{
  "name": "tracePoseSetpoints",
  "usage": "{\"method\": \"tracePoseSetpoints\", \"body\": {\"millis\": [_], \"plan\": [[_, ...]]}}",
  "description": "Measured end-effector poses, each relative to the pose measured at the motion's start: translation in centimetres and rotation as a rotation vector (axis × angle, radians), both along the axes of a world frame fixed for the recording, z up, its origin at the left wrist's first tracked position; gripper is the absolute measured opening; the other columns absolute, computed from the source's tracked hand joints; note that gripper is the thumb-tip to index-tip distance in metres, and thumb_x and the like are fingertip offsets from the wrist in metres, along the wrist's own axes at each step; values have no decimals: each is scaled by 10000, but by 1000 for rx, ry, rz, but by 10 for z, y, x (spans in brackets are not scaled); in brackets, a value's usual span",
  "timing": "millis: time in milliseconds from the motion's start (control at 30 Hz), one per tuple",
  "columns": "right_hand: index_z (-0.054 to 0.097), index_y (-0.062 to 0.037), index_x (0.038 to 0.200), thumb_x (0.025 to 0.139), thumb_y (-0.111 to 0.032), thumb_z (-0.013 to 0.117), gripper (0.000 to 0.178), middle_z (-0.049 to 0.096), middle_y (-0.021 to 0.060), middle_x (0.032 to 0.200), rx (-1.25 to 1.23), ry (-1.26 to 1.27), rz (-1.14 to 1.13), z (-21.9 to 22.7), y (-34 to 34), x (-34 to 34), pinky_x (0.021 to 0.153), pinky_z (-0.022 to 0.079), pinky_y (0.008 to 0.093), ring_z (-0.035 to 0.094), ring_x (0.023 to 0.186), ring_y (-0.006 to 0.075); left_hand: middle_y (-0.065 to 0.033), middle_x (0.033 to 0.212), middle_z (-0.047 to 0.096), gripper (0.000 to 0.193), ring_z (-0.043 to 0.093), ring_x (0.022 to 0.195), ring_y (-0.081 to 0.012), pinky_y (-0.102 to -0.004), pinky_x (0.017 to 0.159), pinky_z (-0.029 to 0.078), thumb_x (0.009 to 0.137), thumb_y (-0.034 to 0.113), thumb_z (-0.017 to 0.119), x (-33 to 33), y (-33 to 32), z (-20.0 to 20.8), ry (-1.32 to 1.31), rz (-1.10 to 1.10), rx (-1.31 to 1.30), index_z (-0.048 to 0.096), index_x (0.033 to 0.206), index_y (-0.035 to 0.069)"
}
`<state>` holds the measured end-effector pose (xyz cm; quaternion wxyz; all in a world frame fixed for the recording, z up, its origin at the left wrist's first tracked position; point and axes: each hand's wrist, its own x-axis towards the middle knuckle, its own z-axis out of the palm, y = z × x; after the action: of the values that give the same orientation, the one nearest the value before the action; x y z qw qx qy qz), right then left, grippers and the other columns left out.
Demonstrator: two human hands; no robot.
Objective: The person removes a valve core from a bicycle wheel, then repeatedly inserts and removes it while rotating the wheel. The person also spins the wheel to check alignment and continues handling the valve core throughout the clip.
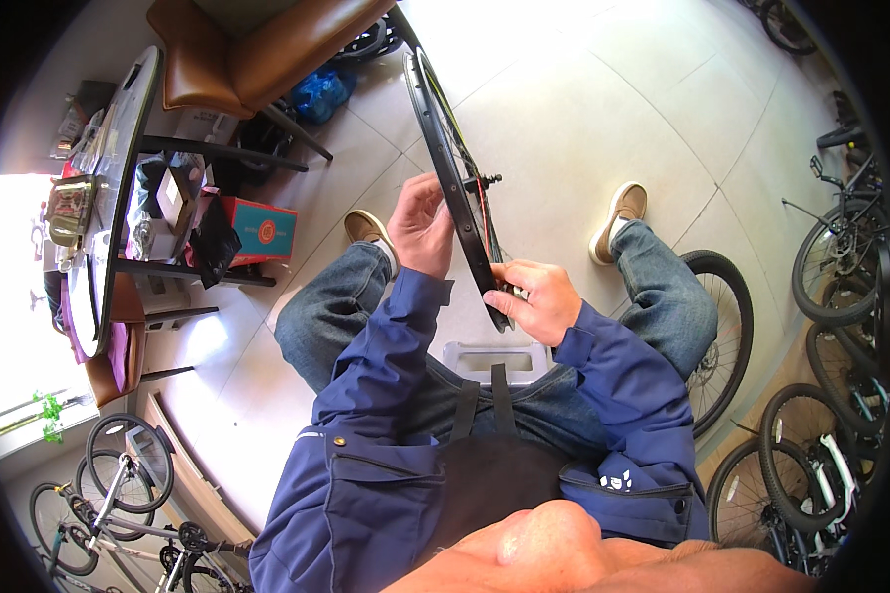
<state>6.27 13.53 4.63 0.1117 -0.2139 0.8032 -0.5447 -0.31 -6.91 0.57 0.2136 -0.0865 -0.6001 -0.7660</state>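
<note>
A bicycle wheel [451, 170] with a dark, bare-looking rim stands on edge before me, seen nearly edge-on and leaning away. Its hub axle sticks out to the right, and thin spokes, one of them reddish, run along that side. My left hand [425, 225] is at the wheel's left side with its fingers curled against it, the fingertips partly hidden. Low on the right side, my right hand [536, 299] is closed at the near end of the rim, thumb across its edge. Whether a small tool is in those fingers is hidden.
Between my knees sits a light grey plastic stool [504, 358]. Another wheel with a tyre [740, 346] stands by my right knee. Bicycles [841, 257] line the right, and more [119, 494] are lower left. A brown chair [257, 59], cluttered table [138, 94] and red-and-teal box [265, 229] are left.
</note>
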Motion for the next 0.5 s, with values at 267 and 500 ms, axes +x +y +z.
{"method": "tracePoseSetpoints", "body": {"millis": [267, 500], "plan": [[744, 43, 1245, 973, -236, 816, 397, 773, 161, 1032, -48, -101, 30, 18, 1, -1, 832, 577, 330, 740, 920, 206, -103, 1216, 666, 167, 668, 1118, -168, -307, 1015, 530, 1023, -38, 703, -11, 6, -3, 94, 79, -21, 700, 1191, -42], [724, 31, 1306, 962, -286, 844, 483, 794, 143, 1080, -191, -323, -26, 13, -8, 0, 831, 578, 307, 710, 897, 125, -129, 1246, 718, 286, 691, 1142, -214, -359, 1055, 530, 1101, 136, 593, -13, -6, 23, -283, -14, 116, 638, 1335, -22]]}}
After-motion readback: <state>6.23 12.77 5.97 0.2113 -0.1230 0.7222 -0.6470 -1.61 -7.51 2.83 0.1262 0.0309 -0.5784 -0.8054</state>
